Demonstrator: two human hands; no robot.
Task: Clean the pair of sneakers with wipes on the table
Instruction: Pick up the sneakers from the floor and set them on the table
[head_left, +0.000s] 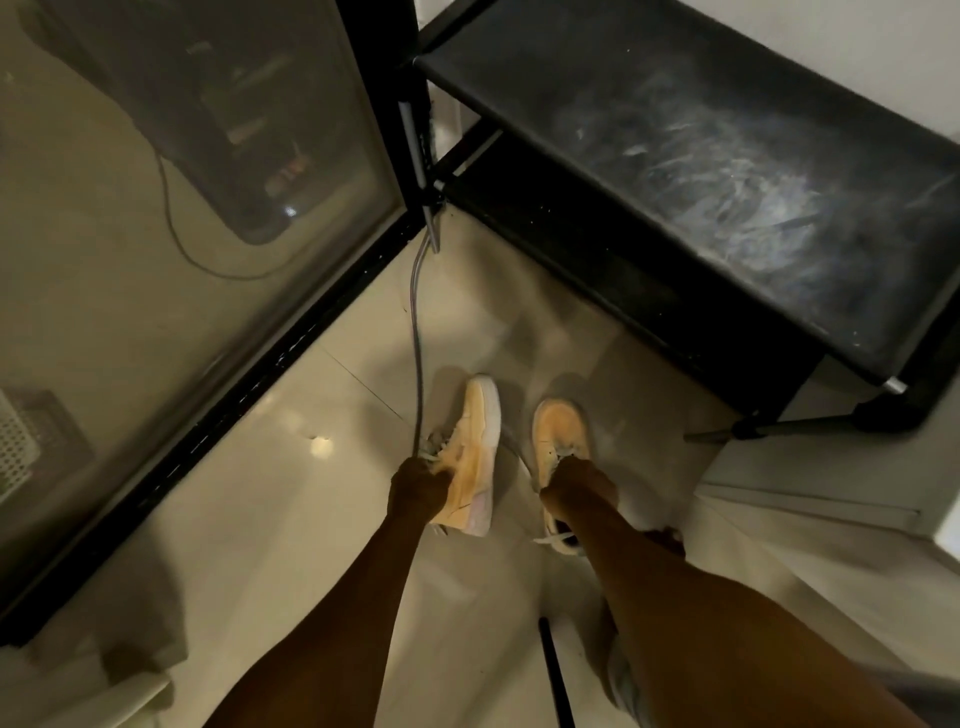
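Note:
Two pale orange sneakers with white soles are down near the tiled floor. My left hand (418, 491) is closed on the left sneaker (475, 452) at its laces and collar; that shoe is tilted onto its side. My right hand (579, 486) grips the right sneaker (561, 436) at its opening, toe pointing away from me. Whether the shoes touch the floor is unclear. No wipes and no table are visible.
A black two-tier shoe rack (691, 171) stands at the upper right. A dark-framed glass door (218, 218) fills the left side. A thin grey cable (415, 332) hangs down beside the left sneaker. A thin black rod (556, 670) lies on the glossy tiles (291, 493) below.

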